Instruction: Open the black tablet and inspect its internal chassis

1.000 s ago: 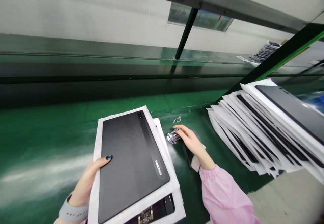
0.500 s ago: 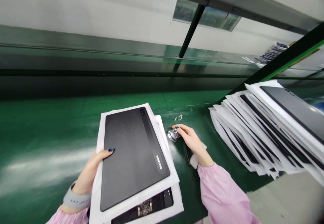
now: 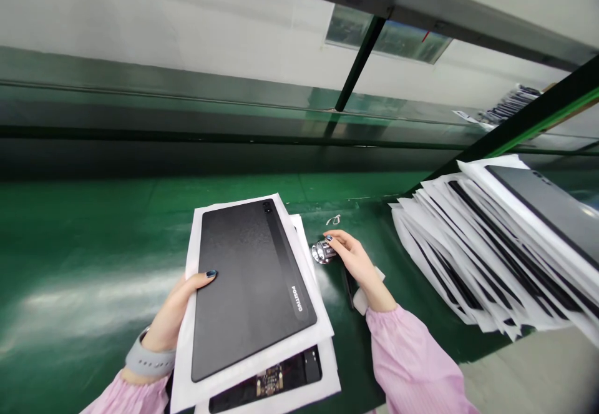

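Both hands are up over the green bench [image 3: 93, 233]. The left hand [image 3: 173, 314] is closed, with its thumb on top and its fingers under a pile, and it holds a black tablet [image 3: 243, 289] that lies on a white sheet [image 3: 262, 356]. Under that sheet is a small circuit board [image 3: 269, 381]. The right hand [image 3: 355, 264] is open a bit, with its fingertips at a shiny metal thing [image 3: 322, 251] on the bench. I cannot tell if it is gripping that thing. To the right is a big leaning stack of white sheets [image 3: 472, 258].

The tablet looks like it could slide off the smooth sheet if the left hand tips, because only one hand holds it. It could drop and get scratched. The round metal thing might roll away if bumped. The leaning stack could slip if knocked.
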### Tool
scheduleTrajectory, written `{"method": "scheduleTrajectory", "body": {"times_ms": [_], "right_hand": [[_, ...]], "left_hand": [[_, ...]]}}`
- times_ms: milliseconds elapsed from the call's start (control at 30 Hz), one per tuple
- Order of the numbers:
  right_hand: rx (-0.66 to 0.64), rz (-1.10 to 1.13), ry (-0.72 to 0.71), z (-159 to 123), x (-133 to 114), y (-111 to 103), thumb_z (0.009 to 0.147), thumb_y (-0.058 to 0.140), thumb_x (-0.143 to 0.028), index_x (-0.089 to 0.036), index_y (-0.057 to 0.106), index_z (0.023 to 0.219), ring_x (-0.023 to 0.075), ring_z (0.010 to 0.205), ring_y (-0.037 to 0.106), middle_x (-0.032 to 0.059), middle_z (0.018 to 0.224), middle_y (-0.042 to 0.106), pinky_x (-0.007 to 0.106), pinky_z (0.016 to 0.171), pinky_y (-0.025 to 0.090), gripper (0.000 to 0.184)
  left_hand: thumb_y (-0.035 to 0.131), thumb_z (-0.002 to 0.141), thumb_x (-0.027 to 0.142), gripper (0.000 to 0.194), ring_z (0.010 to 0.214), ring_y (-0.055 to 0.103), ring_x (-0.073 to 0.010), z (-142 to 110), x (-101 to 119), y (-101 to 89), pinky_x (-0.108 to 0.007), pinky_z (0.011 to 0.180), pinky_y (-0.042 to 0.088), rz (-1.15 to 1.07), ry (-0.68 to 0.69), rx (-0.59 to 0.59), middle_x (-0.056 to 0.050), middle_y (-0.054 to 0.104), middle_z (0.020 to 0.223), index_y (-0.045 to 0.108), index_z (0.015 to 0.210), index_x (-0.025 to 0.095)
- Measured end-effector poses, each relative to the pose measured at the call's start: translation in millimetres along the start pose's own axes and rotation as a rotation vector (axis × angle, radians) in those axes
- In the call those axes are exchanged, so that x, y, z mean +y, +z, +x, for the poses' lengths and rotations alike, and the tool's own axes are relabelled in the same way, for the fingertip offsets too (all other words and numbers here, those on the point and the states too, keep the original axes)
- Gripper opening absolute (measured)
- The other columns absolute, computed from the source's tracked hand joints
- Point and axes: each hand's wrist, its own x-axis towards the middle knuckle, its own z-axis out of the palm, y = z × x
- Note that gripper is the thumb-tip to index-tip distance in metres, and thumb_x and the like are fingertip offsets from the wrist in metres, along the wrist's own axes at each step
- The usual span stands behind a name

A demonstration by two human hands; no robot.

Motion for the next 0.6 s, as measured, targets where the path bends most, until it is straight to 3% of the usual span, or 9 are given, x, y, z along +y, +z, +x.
{"method": "scheduleTrajectory", "body": {"times_ms": [233,433,600], "right_hand": [[0.024,0.027,-0.018,2.0,2.4,1.4,0.076,0.070,-0.048,-0.022,0.063,0.089,0.0201,0.068,0.059,-0.0002,0.070,0.063,0.032,0.065,0.044,0.030],[0.012,0.027,0.001,0.8,4.1,0.8,0.075,0.073,-0.051,-0.022,0.063,0.091,0.0198,0.067,0.058,0.0000,0.071,0.063,0.032,0.065,0.044,0.034],[0.032,0.021,-0.012,1.6,2.6,1.2,0.073,0.075,-0.057,-0.022,0.060,0.087,0.0204,0.065,0.058,-0.0002,0.067,0.062,0.032,0.064,0.043,0.040]], "left_hand": [[0.057,0.081,0.012,0.017,0.044,0.062,-0.0169,1.8,-2.1,-2.4,-0.022,0.044,0.053,-0.020,0.000,-0.031,-0.002,0.066,0.056,0.069,0.093,0.014],[0.068,0.071,0.013,0.003,0.048,0.064,-0.0168,10.7,-6.2,-8.8,-0.021,0.044,0.053,-0.052,0.018,-0.033,-0.002,0.067,0.056,0.067,0.073,0.016],[0.072,0.066,0.015,0.007,0.046,0.062,-0.0158,12.8,-5.9,-9.9,-0.020,0.042,0.052,-0.056,0.002,-0.051,-0.002,0.067,0.055,0.066,0.070,0.016]]}}
